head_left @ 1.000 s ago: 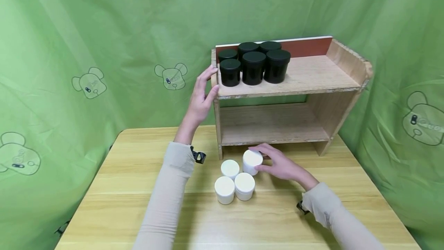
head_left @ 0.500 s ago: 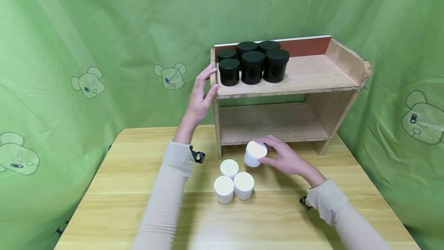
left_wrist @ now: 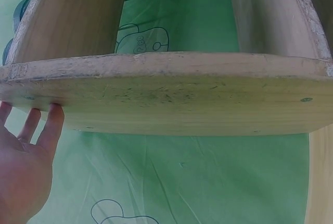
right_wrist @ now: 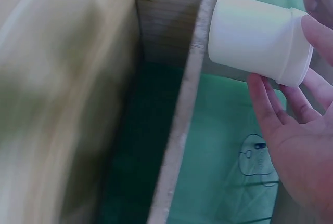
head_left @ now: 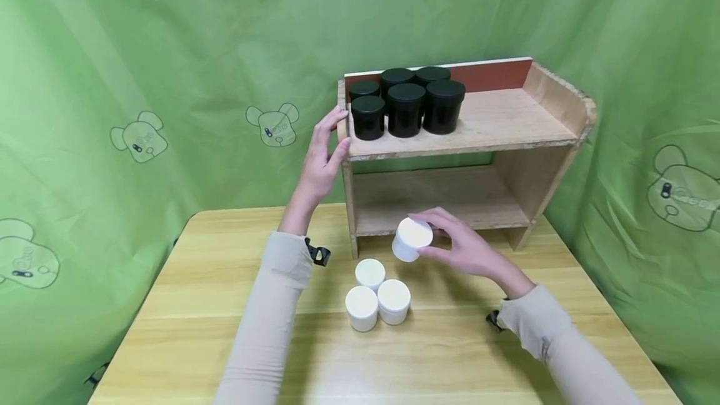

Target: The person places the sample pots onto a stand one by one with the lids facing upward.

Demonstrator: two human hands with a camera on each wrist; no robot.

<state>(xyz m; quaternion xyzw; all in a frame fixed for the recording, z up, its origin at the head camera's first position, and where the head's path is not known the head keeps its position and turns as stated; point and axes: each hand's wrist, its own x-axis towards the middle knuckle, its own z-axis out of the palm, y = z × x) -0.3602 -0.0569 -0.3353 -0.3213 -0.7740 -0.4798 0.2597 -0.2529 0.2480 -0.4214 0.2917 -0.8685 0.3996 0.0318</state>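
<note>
My right hand point(head_left: 458, 245) grips a white lidded jar point(head_left: 412, 239) point(right_wrist: 257, 39), lifted off the table and tilted, just in front of the lower shelf of the wooden rack point(head_left: 509, 133). Three more white jars point(head_left: 375, 295) stand clustered on the table below it. My left hand point(head_left: 323, 152) point(left_wrist: 26, 167) rests with straight fingers against the rack's left side panel, near the top shelf. Several black jars point(head_left: 405, 105) stand on the left part of that top shelf.
The rack stands at the back of a light wooden table point(head_left: 185, 330). Its lower shelf point(head_left: 444, 202) is bare, and so is the right part of the top shelf point(head_left: 506, 117). Green cloth with bear prints point(head_left: 140, 136) hangs behind and at both sides.
My right hand has lifted the white jar off the table and carried it up and slightly right toward the lower shelf. The left hand stays on the rack's side.
</note>
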